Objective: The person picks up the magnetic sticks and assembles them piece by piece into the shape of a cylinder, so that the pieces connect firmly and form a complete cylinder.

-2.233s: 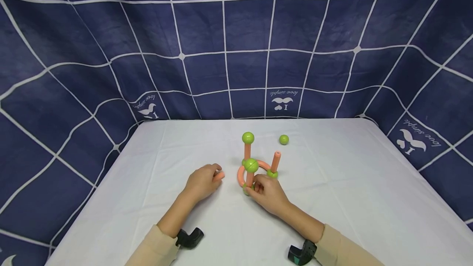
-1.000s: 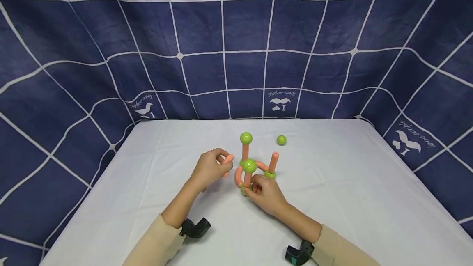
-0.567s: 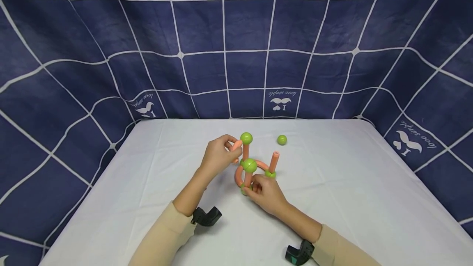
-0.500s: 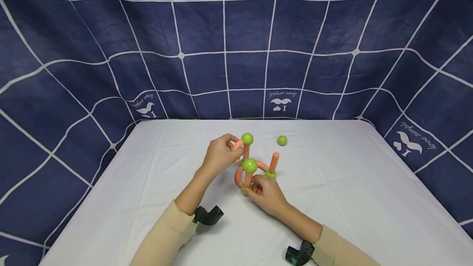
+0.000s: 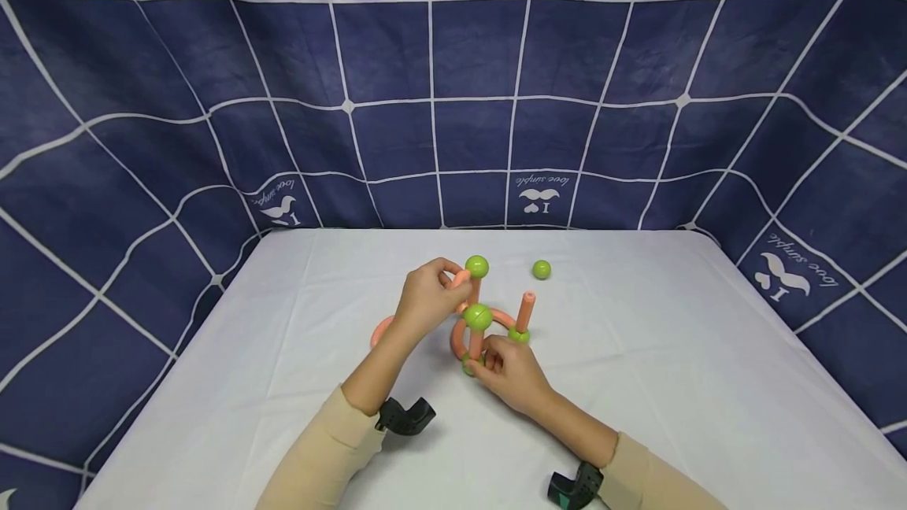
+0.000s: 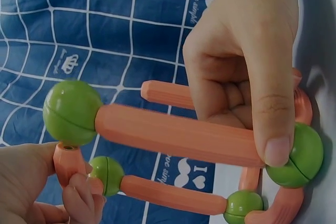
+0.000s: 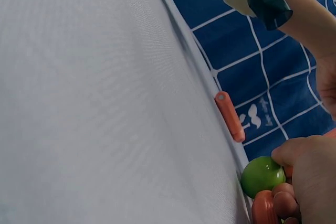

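My left hand [image 5: 428, 297] pinches a short curved orange rod [image 5: 460, 279] up beside the ball-topped posts. In the left wrist view this rod [image 6: 67, 162] has one hollow end right at the front post's green top ball [image 6: 72, 113], and its other end close to the rear top ball [image 6: 106, 175]. My right hand [image 5: 516, 372] pinches the front straight orange rod [image 6: 178, 135] low down, thumb at the green base ball [image 6: 298, 156]. Curved rods and green balls form the base ring [image 5: 457, 337]. A third post [image 5: 526, 312] stands without a ball on top.
A loose green ball [image 5: 542, 269] lies behind the build on the white tablecloth [image 5: 673, 352]. Another orange rod [image 5: 381, 330] lies left of it, partly hidden by the left forearm. A blue checked curtain [image 5: 468, 140] hangs behind the table.
My left hand has lifted its orange rod and carried it right and away from me to the post tops. Another rod on the table has come into view. My right hand keeps its place.
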`<state>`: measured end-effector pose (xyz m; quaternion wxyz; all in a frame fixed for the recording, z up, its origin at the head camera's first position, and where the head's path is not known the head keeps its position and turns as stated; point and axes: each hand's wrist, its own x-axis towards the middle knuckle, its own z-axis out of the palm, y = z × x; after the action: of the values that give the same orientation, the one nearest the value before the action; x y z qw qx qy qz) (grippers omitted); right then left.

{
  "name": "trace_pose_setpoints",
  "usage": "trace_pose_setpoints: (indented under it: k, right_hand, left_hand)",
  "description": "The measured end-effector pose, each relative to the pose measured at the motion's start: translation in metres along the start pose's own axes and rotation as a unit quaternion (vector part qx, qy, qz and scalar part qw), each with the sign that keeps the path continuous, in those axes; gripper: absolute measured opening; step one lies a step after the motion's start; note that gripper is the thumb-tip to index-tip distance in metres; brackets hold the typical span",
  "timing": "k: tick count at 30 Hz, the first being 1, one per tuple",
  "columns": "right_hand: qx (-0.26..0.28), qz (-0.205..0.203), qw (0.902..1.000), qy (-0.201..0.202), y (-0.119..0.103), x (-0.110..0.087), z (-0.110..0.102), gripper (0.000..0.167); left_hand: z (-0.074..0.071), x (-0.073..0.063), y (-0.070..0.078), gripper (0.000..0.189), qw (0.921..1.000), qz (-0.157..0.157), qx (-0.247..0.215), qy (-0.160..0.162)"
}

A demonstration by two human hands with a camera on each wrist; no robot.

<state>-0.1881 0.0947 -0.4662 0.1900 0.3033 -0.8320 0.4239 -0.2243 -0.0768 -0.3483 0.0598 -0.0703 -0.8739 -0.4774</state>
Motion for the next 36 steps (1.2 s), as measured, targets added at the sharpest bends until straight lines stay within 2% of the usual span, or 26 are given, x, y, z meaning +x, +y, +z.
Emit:
trace_pose_setpoints:
  k: [10, 14, 23, 27, 30, 32, 36]
  right_hand:
    - [-0.005, 0.005, 1.0000, -0.003, -0.002, 0.002, 0.000, 0.027]
    - [-0.008, -0.003, 1.0000, 0.002, -0.001, 0.002, -0.001, 0.024]
    - [-0.005, 0.008, 1.0000, -0.004, -0.001, 0.001, -0.002, 0.023]
    - [-0.004, 0.008, 1.0000, -0.003, -0.001, 0.002, -0.001, 0.028]
    - [-0.006, 0.006, 1.0000, -0.002, -0.001, 0.002, -0.001, 0.025]
    - [-0.004, 0.005, 1.0000, -0.001, 0.000, 0.001, 0.000, 0.022]
    - [0.011, 0.007, 0.9999, -0.002, 0.000, 0.000, 0.000, 0.018]
  left_hand:
    - [0.001, -0.002, 0.004, 0.029, 0.9999, -0.009, -0.013, 0.003]
    - [0.000, -0.002, 0.003, 0.029, 0.9998, -0.007, -0.021, 0.002]
    - [0.001, -0.004, -0.003, 0.030, 0.9984, -0.009, -0.055, 0.006]
    - [0.003, -0.008, -0.009, 0.035, 0.9966, -0.032, -0.072, 0.024]
    - [0.007, -0.011, -0.017, 0.036, 0.9936, -0.057, -0.091, 0.034]
    - [0.011, -0.015, -0.026, 0.034, 0.9930, -0.066, -0.095, 0.025]
    - [0.019, -0.024, -0.043, 0.025, 0.9962, -0.051, -0.064, -0.029]
